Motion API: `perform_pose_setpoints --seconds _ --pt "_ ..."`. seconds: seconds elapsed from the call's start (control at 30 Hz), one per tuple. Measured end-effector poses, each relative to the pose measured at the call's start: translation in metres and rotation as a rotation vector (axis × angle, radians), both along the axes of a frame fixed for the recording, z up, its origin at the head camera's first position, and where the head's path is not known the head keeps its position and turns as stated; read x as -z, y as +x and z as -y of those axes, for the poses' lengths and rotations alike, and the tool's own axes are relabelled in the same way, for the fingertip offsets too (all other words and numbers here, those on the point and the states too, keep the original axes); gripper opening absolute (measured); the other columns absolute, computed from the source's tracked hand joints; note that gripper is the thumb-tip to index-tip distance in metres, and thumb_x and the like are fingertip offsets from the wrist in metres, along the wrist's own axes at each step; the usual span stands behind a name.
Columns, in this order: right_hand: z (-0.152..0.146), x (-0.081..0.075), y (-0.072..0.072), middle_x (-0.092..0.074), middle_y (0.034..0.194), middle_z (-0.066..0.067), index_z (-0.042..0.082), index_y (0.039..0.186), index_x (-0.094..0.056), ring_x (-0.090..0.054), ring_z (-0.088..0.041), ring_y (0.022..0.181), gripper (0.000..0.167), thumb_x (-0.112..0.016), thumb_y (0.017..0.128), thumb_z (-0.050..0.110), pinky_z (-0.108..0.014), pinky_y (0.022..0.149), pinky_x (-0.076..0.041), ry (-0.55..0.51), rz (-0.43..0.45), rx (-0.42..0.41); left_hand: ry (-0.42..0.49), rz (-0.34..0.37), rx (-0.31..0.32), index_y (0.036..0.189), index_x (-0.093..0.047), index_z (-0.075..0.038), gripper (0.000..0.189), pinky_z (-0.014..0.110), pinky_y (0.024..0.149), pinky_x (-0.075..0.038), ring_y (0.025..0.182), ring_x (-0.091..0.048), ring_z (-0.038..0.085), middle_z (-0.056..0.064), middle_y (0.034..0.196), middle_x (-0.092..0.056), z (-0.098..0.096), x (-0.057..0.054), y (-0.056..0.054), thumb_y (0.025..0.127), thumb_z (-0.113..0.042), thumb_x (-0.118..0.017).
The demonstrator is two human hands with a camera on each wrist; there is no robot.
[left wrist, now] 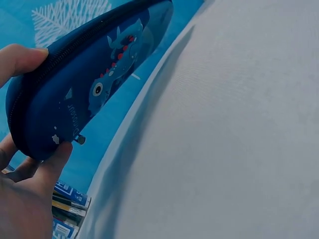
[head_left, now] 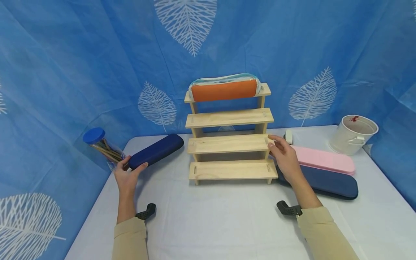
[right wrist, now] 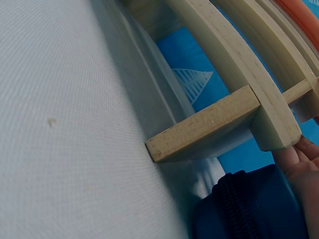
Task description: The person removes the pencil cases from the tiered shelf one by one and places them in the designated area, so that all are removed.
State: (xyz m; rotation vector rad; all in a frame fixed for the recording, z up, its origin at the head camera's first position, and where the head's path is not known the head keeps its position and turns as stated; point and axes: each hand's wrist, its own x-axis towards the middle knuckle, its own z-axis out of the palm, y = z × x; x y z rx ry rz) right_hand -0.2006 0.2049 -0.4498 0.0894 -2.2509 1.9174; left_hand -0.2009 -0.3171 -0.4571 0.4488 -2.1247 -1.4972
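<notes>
My left hand (head_left: 125, 177) grips the near end of a dark blue zipped pencil case (head_left: 157, 151) at the left of the table. In the left wrist view, the pencil case (left wrist: 79, 84) shows a cartoon dinosaur, and its far end slants upward. My right hand (head_left: 286, 160) holds the right end of a step on the tiered wooden rack (head_left: 227, 143), second from the bottom. In the right wrist view, the rack's edge (right wrist: 239, 64) covers part of the fingers. An orange and white pouch (head_left: 224, 89) lies on the rack's top step.
A clear jar with a blue lid (head_left: 94, 135), holding thin sticks, leans behind my left hand. Right of the rack lie a pink case (head_left: 325, 159) and a navy case (head_left: 328, 181). A white bucket (head_left: 346, 141) stands at the back right. Blue cloth (head_left: 227, 36) hangs behind the table.
</notes>
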Motion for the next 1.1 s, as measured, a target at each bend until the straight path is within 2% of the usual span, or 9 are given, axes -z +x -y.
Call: perform_pose_setpoints --seconds 0.2,0.47,0.73,0.9,1.1 --pt "-0.003 0.005 0.0 -0.04 0.145 -0.007 0.019 0.141 -0.047 -0.042 -0.023 0.129 0.049 -0.055 0.098 0.039 -0.024 0.093 -0.045 0.008 0.004 0.004 0.012 0.041 0.013 0.136 -0.049 -0.004 0.08 0.045 0.098 -0.04 0.124 -0.044 0.028 0.012 0.138 -0.046 -0.001 0.007 0.0 0.069 -0.021 -0.088" --pt "0.002 -0.013 0.011 -0.039 0.145 -0.015 0.011 0.142 -0.045 -0.043 -0.03 0.129 0.049 -0.052 0.1 0.034 -0.027 0.094 -0.046 0.061 0.004 0.01 0.025 0.096 0.025 0.139 -0.047 -0.007 0.083 0.048 0.103 -0.035 0.13 -0.039 0.032 0.016 0.141 -0.041 -0.002 0.01 0.001 0.068 -0.024 -0.088" --pt "-0.002 0.006 -0.003 -0.04 0.145 -0.008 0.02 0.142 -0.046 -0.044 -0.023 0.128 0.049 -0.054 0.098 0.04 -0.027 0.094 -0.045 0.03 0.013 0.012 0.037 0.125 0.045 0.141 -0.045 -0.008 0.084 0.047 0.104 -0.035 0.131 -0.038 0.03 0.015 0.143 -0.04 0.004 0.01 0.001 0.069 -0.02 -0.088" --pt "-0.001 0.007 -0.003 -0.04 0.145 -0.01 0.019 0.143 -0.046 -0.044 -0.026 0.128 0.051 -0.054 0.098 0.041 -0.031 0.095 -0.046 0.035 -0.014 0.014 0.037 0.124 0.093 0.141 -0.044 -0.006 0.084 0.048 0.105 -0.033 0.132 -0.037 0.031 0.015 0.144 -0.039 0.008 0.011 0.0 0.07 -0.017 -0.087" --pt "0.0 0.006 -0.001 -0.042 0.143 -0.01 0.02 0.142 -0.047 -0.046 -0.027 0.126 0.05 -0.054 0.097 0.042 -0.029 0.093 -0.047 0.044 -0.01 0.022 0.044 0.19 0.147 0.142 -0.043 -0.008 0.088 0.044 0.109 -0.029 0.135 -0.034 0.028 0.012 0.147 -0.037 0.012 0.015 0.001 0.068 -0.018 -0.089"
